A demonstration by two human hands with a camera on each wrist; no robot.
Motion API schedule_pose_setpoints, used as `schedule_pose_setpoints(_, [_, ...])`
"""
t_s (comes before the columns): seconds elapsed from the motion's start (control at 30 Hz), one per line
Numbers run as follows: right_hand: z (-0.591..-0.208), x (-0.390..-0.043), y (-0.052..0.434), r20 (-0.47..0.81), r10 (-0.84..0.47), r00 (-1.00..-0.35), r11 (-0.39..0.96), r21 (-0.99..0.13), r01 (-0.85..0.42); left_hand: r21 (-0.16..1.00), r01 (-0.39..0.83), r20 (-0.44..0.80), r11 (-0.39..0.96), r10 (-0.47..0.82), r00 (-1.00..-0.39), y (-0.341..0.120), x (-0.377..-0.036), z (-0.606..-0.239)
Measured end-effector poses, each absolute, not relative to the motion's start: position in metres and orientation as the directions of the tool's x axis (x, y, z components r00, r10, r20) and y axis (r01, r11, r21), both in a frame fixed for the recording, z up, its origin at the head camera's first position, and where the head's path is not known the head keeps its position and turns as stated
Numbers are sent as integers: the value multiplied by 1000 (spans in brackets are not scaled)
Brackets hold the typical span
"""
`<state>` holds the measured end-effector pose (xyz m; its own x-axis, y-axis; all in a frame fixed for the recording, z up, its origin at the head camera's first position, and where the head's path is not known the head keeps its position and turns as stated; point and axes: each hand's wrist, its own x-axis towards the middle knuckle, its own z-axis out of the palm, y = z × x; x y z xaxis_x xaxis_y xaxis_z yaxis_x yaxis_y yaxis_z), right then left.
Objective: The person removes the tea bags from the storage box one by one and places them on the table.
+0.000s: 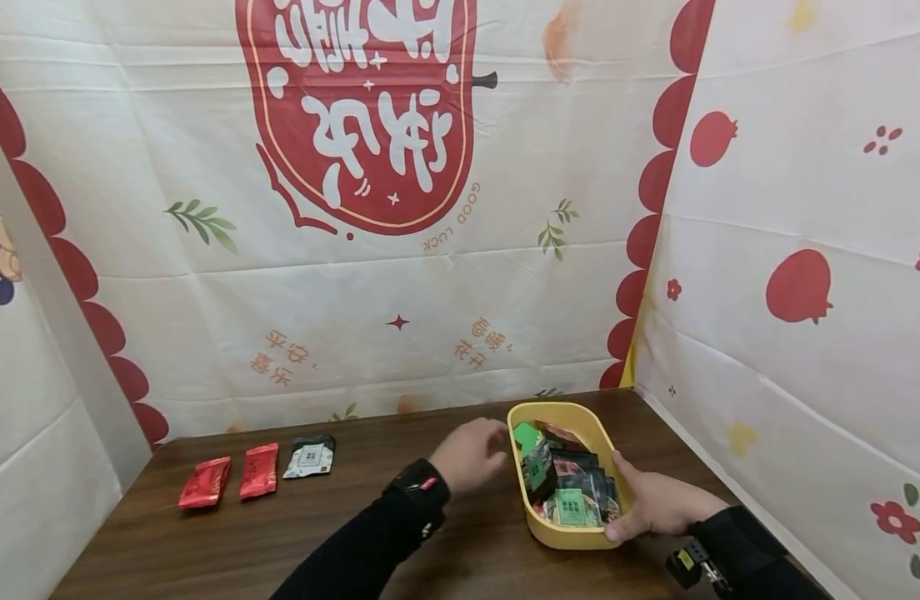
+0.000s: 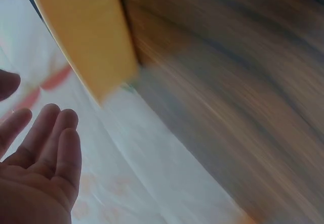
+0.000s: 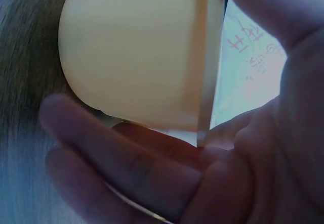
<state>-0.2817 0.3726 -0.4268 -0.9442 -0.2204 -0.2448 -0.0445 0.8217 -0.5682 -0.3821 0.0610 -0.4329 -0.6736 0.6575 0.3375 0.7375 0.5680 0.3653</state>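
A yellow plastic bin (image 1: 563, 540) stands on the wooden table, filled with small packets, most of them black, some with green labels (image 1: 570, 507). My right hand (image 1: 658, 498) holds the bin's right side near the front corner, thumb at the rim. In the right wrist view its fingers (image 3: 136, 166) curl along the outside of the yellow wall. My left hand (image 1: 471, 454) hovers just left of the bin. Its fingers (image 2: 68, 155) are relaxed and hold nothing in the left wrist view, apart from the yellow wall (image 2: 91, 32).
Toward the table's left side lie two red packets (image 1: 205, 483) (image 1: 260, 471) and a black-and-white packet (image 1: 310, 457) in a loose row. A printed white cloth (image 1: 400, 358) hangs behind the table, and another white panel (image 1: 805, 400) borders its right edge.
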Motion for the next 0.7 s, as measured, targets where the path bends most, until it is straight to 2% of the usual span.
schedule_pose_setpoints(0.17, [-422, -284, 371, -244, -201, -949, 829, -559, -32, 272, 772, 257, 574, 730, -633, 98, -368, -424])
schedule_pose_setpoints(0.47, [-421, -281, 371, -254, -181, -950, 826, -564, -6, 175, 800, 180, 574, 780, -599, 117, -372, -430])
schedule_pose_setpoints(0.57, [-422, -279, 372, -263, -176, -949, 820, -573, 6, 122, 798, 136, 591, 786, -603, 122, -378, -438])
schedule_pose_setpoints(0.7, [-426, -276, 373, -277, -173, -945, 807, -590, 26, 110, 786, 101, 608, 780, -618, 127, -379, -447])
